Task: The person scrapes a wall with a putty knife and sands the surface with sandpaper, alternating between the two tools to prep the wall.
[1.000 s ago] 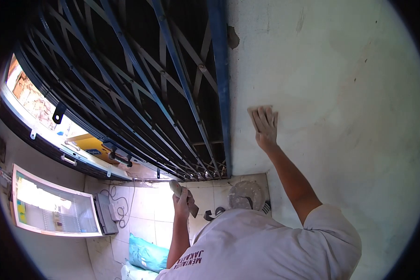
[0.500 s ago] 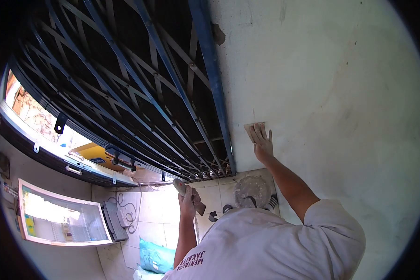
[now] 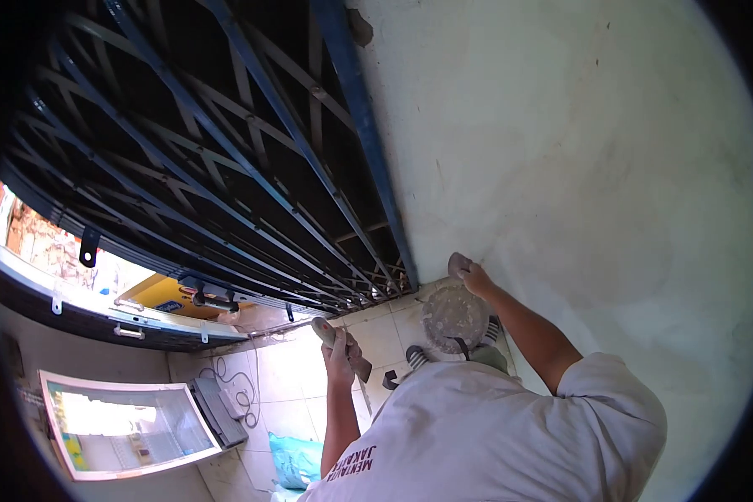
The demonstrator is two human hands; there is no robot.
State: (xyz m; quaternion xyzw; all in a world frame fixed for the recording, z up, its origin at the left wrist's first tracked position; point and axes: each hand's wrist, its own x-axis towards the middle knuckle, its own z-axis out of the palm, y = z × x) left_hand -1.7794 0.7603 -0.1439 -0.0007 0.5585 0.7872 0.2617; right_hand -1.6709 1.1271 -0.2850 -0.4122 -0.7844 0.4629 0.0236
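Observation:
My right hand (image 3: 477,281) is low at the pale wall (image 3: 560,209), closed on the edge of a small, flat, brownish-grey piece that looks like a sanding sheet (image 3: 458,264). The sheet is at the wall's surface; firm contact cannot be made out. Out to the left, my left hand (image 3: 338,356) is closed round a putty knife (image 3: 362,369), whose rounded grey handle end (image 3: 324,332) sticks up above the fingers. Below my right hand, on the floor, is a round grey splattered bucket or lid (image 3: 455,320).
A dark blue folding metal gate (image 3: 364,142) borders the wall on the left. Striped footwear (image 3: 416,358) shows beside the round grey thing on the tiled floor (image 3: 376,339). A glass-fronted case (image 3: 130,427), a coiled cable (image 3: 236,389) and a turquoise bag (image 3: 295,460) are at lower left.
My right hand has moved down the wall, from fingers laid flat over the sheet to a closed grip on its edge. The left hand still grips the putty knife. The view has shifted.

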